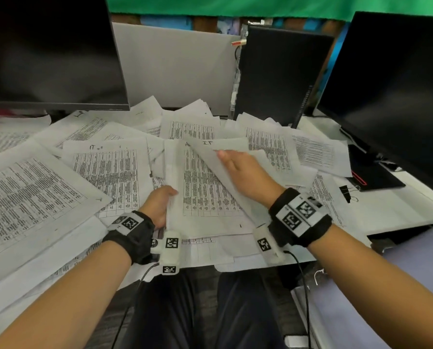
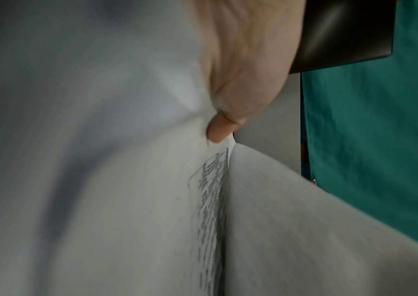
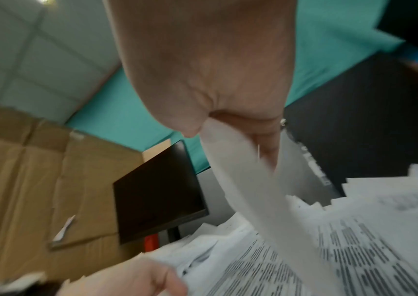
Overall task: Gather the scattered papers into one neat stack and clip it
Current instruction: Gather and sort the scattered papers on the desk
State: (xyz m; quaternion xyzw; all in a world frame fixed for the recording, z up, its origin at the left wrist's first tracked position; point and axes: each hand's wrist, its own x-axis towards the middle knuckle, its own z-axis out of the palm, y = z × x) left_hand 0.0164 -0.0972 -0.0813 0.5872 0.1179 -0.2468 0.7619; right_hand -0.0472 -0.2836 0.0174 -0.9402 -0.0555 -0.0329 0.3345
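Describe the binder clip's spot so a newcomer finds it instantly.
Start at the large dark monitor on the right and drop to the white desk edge below it. The binder clip lies there beside the paper spread, the only small black thing with wire handles.

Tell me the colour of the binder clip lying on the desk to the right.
Black, with silver wire handles: the binder clip, best in the head view.

Papers (image 1: 104, 170) are spread overlapping across the desk (image 1: 399, 212), with a small stack (image 1: 205, 197) at front centre. One monitor (image 1: 51, 51) is set behind the papers at left, another (image 1: 396, 91) at right. A binder clip (image 1: 346, 193) is placed right of the papers, before the right monitor.
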